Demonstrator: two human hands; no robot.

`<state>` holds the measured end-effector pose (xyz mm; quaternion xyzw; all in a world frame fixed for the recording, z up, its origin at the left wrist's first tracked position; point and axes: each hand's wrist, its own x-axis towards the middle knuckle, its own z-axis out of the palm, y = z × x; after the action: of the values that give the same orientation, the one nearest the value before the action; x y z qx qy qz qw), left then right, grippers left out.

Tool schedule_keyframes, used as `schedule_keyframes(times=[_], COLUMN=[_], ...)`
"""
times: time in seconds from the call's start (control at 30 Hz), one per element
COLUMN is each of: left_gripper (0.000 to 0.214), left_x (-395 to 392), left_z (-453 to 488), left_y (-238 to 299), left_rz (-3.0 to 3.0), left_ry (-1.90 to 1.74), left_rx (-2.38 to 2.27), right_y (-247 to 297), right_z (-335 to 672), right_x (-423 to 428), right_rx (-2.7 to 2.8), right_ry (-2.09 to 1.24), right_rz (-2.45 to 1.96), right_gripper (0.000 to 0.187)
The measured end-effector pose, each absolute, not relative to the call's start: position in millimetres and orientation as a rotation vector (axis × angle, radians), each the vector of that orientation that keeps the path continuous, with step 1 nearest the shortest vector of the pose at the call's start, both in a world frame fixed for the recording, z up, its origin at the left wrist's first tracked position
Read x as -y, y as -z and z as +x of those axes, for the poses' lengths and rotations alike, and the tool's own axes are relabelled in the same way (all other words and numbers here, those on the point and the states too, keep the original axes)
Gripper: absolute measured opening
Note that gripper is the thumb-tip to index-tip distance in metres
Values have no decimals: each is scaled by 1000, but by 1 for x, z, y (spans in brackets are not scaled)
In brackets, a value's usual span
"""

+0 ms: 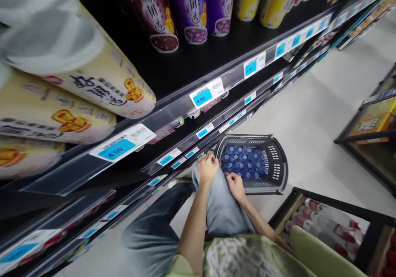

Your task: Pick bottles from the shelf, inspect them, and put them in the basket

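Observation:
My left hand (208, 168) rests on the knee of my light blue jeans (221, 204), its fingers curled in and thumb close to the index finger. At the other side of the same knee, my right hand (235, 185) is closed, fingers bent toward the denim. Whether either hand pinches cloth or something small is hidden. Just beyond both hands, a dark grey shopping basket (280, 165) stands on the floor. Inside it sits a pack of bottles with blue caps (244, 161), standing upright in rows.
To the left, store shelves (182, 91) with price tags (202, 97) run away from me. Cream cans (93, 83) jut close on the upper left; purple cans (196, 13) and yellow cans (275, 0) stand further along. A black-framed display of bottles (324, 223) is at lower right.

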<state>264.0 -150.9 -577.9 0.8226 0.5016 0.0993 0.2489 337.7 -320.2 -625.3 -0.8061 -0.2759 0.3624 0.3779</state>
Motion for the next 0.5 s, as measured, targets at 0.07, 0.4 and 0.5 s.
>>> schedule_keyframes(times=[0.07, 0.4, 0.5], left_gripper=[17, 17, 16], left_x=[151, 153, 158], left_z=[264, 241, 236], left_y=[575, 558, 556], left_rz=[2200, 2066, 2038], left_ry=[-302, -428, -470], left_rx=[-1362, -1339, -1318], right_y=[605, 547, 550], right_z=[319, 270, 270], right_x=[317, 271, 270], right_rx=[795, 1488, 1516], right_ry=[-864, -791, -716], right_rz=[-2094, -2418, -2460], right_gripper=[43, 103, 103])
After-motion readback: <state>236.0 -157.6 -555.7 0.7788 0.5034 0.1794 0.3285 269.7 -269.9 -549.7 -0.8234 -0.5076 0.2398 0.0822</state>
